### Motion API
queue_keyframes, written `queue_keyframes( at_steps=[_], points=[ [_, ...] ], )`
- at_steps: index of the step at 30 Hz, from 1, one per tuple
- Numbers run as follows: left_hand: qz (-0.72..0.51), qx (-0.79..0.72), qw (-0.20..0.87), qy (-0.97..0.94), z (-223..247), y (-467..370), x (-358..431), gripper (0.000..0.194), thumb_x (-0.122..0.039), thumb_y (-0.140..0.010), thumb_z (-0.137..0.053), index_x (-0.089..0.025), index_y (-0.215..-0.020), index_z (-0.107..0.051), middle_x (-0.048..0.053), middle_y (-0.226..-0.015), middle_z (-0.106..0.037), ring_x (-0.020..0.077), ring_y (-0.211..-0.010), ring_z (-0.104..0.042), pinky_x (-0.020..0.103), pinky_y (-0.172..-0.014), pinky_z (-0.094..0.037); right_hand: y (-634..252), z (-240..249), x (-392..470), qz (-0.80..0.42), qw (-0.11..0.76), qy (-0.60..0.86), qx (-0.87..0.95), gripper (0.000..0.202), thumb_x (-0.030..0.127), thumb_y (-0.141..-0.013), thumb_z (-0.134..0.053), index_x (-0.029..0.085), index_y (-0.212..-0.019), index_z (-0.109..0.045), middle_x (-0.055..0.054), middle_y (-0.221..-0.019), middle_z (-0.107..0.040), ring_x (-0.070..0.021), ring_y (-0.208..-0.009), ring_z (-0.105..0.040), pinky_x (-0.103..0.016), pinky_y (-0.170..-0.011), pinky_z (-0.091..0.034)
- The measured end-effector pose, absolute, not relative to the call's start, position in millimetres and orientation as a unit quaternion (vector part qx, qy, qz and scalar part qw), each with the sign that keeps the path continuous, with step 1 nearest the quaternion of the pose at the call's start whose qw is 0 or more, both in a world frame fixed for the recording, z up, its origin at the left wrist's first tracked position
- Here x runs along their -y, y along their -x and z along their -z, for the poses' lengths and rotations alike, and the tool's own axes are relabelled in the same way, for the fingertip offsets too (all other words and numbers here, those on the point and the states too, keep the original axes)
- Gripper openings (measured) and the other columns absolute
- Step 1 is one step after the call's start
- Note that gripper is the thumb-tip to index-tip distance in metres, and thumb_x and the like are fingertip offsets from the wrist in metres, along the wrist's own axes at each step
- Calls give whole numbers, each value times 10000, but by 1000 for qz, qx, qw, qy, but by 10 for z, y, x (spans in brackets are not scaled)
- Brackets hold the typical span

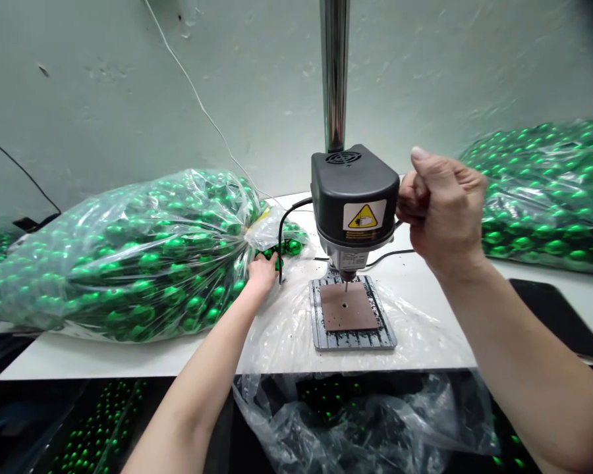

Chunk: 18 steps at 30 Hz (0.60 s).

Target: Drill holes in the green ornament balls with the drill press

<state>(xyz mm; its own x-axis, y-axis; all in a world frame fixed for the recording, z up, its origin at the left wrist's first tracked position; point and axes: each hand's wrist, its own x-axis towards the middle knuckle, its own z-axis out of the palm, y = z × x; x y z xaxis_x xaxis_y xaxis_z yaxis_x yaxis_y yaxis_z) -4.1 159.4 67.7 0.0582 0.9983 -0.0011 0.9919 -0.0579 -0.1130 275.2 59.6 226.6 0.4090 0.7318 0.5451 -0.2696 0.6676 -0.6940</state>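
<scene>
My left hand (263, 271) reaches into the opening of a clear plastic bag (153, 257) full of shiny green balls, its fingers at a few balls (292, 247) by the bag's mouth. Whether it grips one is hard to make out. Closed in a fist, my right hand (442, 201) is at the right side of a black drill press head (356, 191), on its handle, which the fingers mostly hide. Below the drill bit lies a brown square plate (348, 316) with a small hole, on the grey slotted base (319, 339).
Another bag of green balls (553, 197) stands at the right. A black phone-like slab (558, 316) lies on the white table (103, 361). The steel column (335, 79) rises behind the drill. Loose plastic (375, 428) hangs over the front edge, above more green balls.
</scene>
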Motion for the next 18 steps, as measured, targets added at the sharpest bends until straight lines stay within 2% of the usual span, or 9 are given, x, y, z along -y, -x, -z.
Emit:
queue_keyframes(
  at_steps=[3, 7, 10, 12, 14, 16, 18],
  points=[
    [-11, 674, 43, 738, -642, -36, -1594, 404, -158, -956, -467, -155, -1339, -596, 267, -1332, -587, 362, -1104, -669, 439, -837, -524, -2751, -2262, -596, -304, 799, 263, 447, 436, 247, -823, -679, 205, -445, -465, 49, -403, -363, -62, -357, -262, -295, -368, -102],
    [58, 647, 38, 760, -641, 55, -1459, 427, -175, -867, -627, -175, -1292, -588, 188, -1258, -646, 350, -1193, -610, 429, -927, -514, -2762, -2262, -594, -306, 793, 264, 455, 448, 261, -834, -669, 204, -448, -449, 50, -406, -364, -59, -355, -259, -293, -371, -93],
    [303, 644, -22, 702, -653, 198, -1205, 504, -260, -800, -728, -188, -1270, -564, 145, -1216, -658, 313, -1117, -639, 427, -942, -527, -2767, -2260, -598, -308, 792, 263, 457, 447, 266, -833, -673, 202, -452, -449, 50, -413, -375, -53, -353, -259, -289, -372, -87],
    [504, 598, -138, 608, -658, 237, -949, 566, -296, -752, -773, -228, -1265, -546, 89, -1173, -658, 249, -993, -674, 391, -891, -556, -2766, -2259, -600, -308, 793, 264, 454, 441, 270, -831, -673, 201, -454, -454, 50, -416, -388, -50, -349, -263, -286, -370, -89],
    [610, 528, -301, 508, -652, 182, -647, 587, -339, -741, -790, -261, -1262, -532, 41, -1099, -660, 189, -861, -686, 349, -809, -580, -2761, -2262, -599, -306, 794, 264, 453, 439, 269, -830, -666, 204, -454, -449, 53, -413, -384, -48, -342, -259, -284, -365, -90],
    [632, 465, -456, 419, -627, 27, -349, 537, -425, -786, -770, -274, -1249, -541, 32, -1075, -668, 167, -821, -693, 334, -772, -594, -2756, -2270, -594, -304, 796, 263, 454, 446, 270, -831, -659, 210, -454, -429, 57, -410, -366, -45, -338, -247, -282, -361, -88],
    [620, 419, -556, 361, -574, -192, -114, 485, -511, -840, -723, -278, -1234, -563, 50, -1128, -680, 180, -893, -711, 359, -818, -609, -2755, -2279, -588, -307, 794, 259, 457, 454, 271, -830, -660, 217, -459, -405, 63, -414, -343, -43, -340, -235, -278, -358, -85]
  ],
)
